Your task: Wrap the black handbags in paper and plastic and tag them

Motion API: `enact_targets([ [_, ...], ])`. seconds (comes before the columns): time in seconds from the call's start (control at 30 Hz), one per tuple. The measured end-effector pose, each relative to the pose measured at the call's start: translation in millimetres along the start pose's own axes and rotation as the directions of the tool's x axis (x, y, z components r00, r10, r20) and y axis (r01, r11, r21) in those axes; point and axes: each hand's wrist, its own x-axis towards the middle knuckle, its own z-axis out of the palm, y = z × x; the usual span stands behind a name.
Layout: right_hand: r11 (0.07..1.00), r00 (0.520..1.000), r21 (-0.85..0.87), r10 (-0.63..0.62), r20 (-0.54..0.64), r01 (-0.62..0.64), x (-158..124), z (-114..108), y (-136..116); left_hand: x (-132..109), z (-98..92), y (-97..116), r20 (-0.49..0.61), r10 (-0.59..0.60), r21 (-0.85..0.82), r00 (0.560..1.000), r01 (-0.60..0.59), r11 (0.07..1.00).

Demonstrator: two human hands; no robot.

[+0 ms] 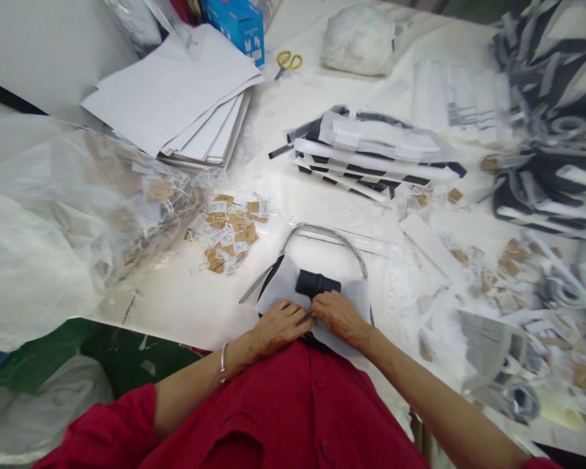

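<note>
A small handbag (279,281) lies in front of me at the table's near edge, partly covered with pale grey wrapping sheet. Its wrapped handle (357,251) arches away from me, and a black strap piece (318,283) sits across its middle. My left hand (282,324) rests on the bag's near side with bent fingers. Pressed against the same spot, my right hand (339,316) has its fingers pinched together. The fingertips of both hands meet just below the black piece. Whatever lies between them is too small to make out.
Brown and white tags (234,228) lie left of the bag, beside a big clear plastic bag (78,215). Beyond are white sheets (185,91), yellow-handled scissors (289,60) and wrapped black-and-white bags (371,153). Paper scraps and tape rolls (520,398) clutter the right.
</note>
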Motion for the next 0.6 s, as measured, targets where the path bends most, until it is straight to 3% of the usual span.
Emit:
enact_targets([
  [0.13, 0.996, 0.999, -0.087, 0.033, 0.004, -0.033, 2, 11, -5, 1, 10.8, -1, -0.026, -0.009, -0.014, 1.0, 0.009, 1.0],
  [0.3, 0.948, 0.957, -0.139, 0.289, -0.012, -0.287, 10, 16, -28, 2, 24.5, -2, -0.054, -0.022, -0.01, 0.998, 0.021, 1.0],
  [0.4, 0.868, 0.875, 0.114, 0.485, 0.014, -0.483, 15, 6, -28, 1, 20.2, -2, -0.073, -0.018, 0.0, 0.997, 0.018, 1.0],
  [0.5, 0.657, 0.8, 0.498, 0.585, 0.135, -0.565, 8, -11, -17, -1, 6.5, -1, -0.076, 0.027, 0.019, 0.997, -0.026, 0.999],
  [0.53, 0.626, 0.804, 0.566, 0.583, 0.118, -0.537, 1, -16, -15, -4, 1.7, -1, -0.08, 0.037, 0.029, 0.996, -0.035, 0.999],
  [0.6, 0.716, 0.848, 0.547, 0.53, -0.021, -0.434, -17, -21, -17, -11, -5.4, -3, -0.1, 0.02, 0.06, 0.995, -0.014, 0.998],
])
